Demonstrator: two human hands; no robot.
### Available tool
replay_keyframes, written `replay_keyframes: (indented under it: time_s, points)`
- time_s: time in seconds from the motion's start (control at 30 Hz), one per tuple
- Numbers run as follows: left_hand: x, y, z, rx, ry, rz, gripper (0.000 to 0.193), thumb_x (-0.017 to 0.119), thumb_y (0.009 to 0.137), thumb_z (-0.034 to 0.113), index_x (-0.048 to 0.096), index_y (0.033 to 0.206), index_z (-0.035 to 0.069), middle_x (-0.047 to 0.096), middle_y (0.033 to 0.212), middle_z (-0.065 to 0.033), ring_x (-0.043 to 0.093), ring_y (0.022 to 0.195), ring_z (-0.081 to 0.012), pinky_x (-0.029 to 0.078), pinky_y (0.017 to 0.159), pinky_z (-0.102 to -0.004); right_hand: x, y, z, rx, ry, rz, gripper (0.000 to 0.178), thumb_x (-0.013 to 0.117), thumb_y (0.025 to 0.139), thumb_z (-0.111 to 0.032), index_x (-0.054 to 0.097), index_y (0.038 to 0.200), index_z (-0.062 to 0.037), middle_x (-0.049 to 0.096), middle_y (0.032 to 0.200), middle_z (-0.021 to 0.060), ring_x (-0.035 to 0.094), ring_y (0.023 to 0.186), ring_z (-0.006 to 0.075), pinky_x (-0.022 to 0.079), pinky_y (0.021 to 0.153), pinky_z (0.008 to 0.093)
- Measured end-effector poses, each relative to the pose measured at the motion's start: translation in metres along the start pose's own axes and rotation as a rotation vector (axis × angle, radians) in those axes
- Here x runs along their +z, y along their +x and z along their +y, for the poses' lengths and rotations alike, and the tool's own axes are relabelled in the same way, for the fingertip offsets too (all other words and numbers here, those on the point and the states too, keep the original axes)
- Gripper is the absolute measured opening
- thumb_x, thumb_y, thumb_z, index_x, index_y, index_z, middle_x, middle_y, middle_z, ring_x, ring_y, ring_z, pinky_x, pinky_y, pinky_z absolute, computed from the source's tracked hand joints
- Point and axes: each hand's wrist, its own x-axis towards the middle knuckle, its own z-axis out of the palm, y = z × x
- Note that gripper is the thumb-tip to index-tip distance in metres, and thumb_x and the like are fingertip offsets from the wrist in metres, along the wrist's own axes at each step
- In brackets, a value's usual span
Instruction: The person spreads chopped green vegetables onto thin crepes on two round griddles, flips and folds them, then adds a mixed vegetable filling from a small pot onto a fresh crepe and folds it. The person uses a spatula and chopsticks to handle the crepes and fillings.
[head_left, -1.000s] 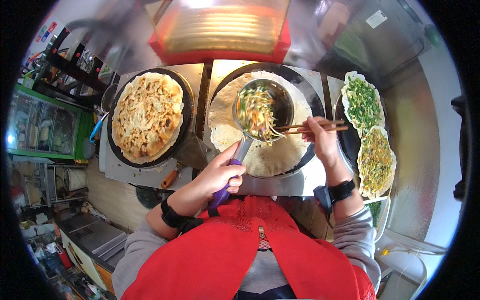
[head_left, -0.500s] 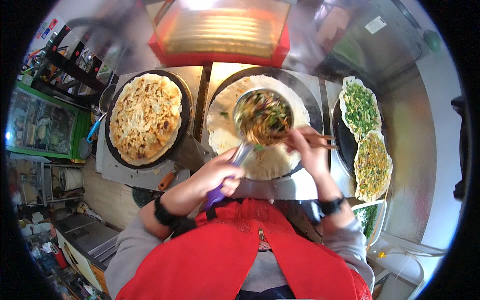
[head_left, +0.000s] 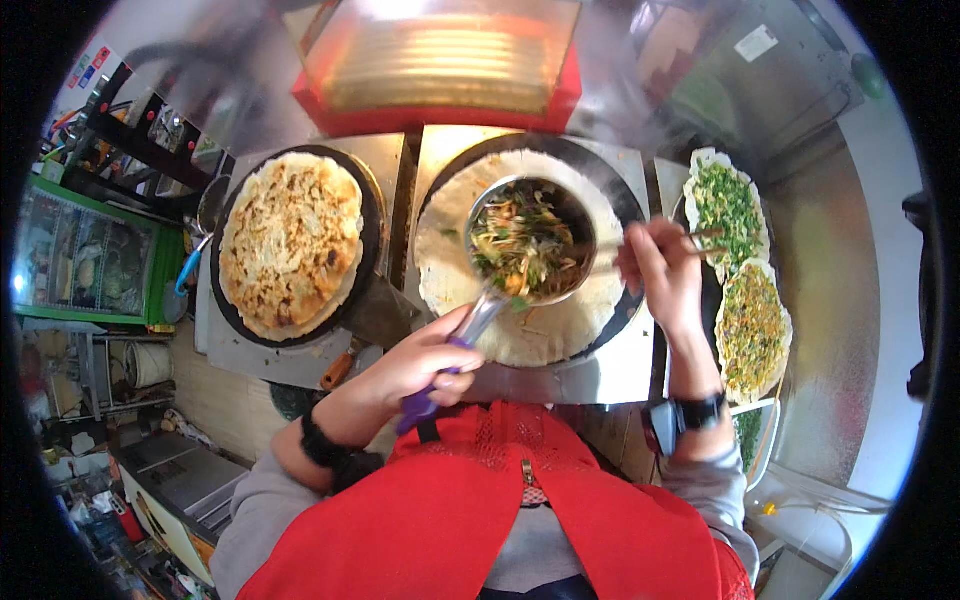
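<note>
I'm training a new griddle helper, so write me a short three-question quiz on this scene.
1. Choose one. The left hand grips:
a) a wooden-handled spatula
b) the purple handle of a pan
c) a pancake

2. True or false: the right hand holds a ladle.

3. Count: how many topped pancakes lie at the far right?

Key:
1. b
2. False; it holds chopsticks.
3. Two, one of them with a green topping.
</note>
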Motion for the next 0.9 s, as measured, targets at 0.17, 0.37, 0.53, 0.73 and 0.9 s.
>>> replay_keyframes:
  time_s: [0.17,0.37,0.53,0.73,0.9]
  points:
    - [-0.004,0.003,-0.001,-0.006,0.079,0.028,0.069,0.048,0.089,0.0,0.021,0.148,0.024,0.037,0.067,0.0046,0.033,0.049,-0.0035,0.027,0.043,-0.0202,0.0,0.002,0.003,0.037,-0.02,-0.185,0.015,0.056,0.096,-0.014,0.058,0.087,-0.0029,0.058,0.069,0.004,0.051,0.057,0.0085,0.042,0.052,0.0231]
    - [-0.006,0.005,0.002,0.02,0.04,0.033,0.071,0.049,0.088,0.001,0.02,0.149,0.025,0.041,0.072,0.0029,0.031,0.046,-0.0036,0.027,0.042,-0.0188,0.001,0.009,0.012,-0.083,-0.036,-0.175,0.02,0.057,0.095,-0.022,0.058,0.082,-0.008,0.061,0.064,0.0024,0.053,0.05,0.0079,0.039,0.041,0.0219]
    - [-0.013,0.009,-0.001,0.124,-0.067,-0.106,0.075,0.049,0.087,0.0,0.016,0.15,0.025,0.042,0.073,0.0018,0.032,0.047,-0.0041,0.026,0.041,-0.0189,0.011,0.01,-0.003,-0.352,-0.355,-0.143,0.01,0.061,0.091,-0.011,0.059,0.086,-0.0026,0.059,0.067,0.01,0.056,0.058,0.0146,0.045,0.052,0.0283]
    - [-0.011,0.014,-0.015,0.04,-0.033,-0.172,0.07,0.047,0.09,-0.001,0.021,0.149,0.026,0.039,0.07,0.0031,0.035,0.051,-0.004,0.029,0.046,-0.0196,0.016,0.055,-0.04,-0.796,-0.376,-0.516,0.013,0.062,0.088,-0.015,0.062,0.094,-0.0031,0.066,0.082,0.0169,0.065,0.075,0.0331,0.052,0.068,0.0388]
    - [-0.019,0.003,-0.01,0.086,0.014,0.056,0.067,0.048,0.089,-0.002,0.026,0.147,0.023,0.04,0.071,0.0031,0.036,0.051,-0.0048,0.03,0.045,-0.0211,-0.023,0.084,-0.004,-0.117,-0.357,-0.319,0.02,0.059,0.095,-0.017,0.061,0.082,-0.0022,0.06,0.067,0.0014,0.051,0.054,0.0053,0.042,0.048,0.0215]
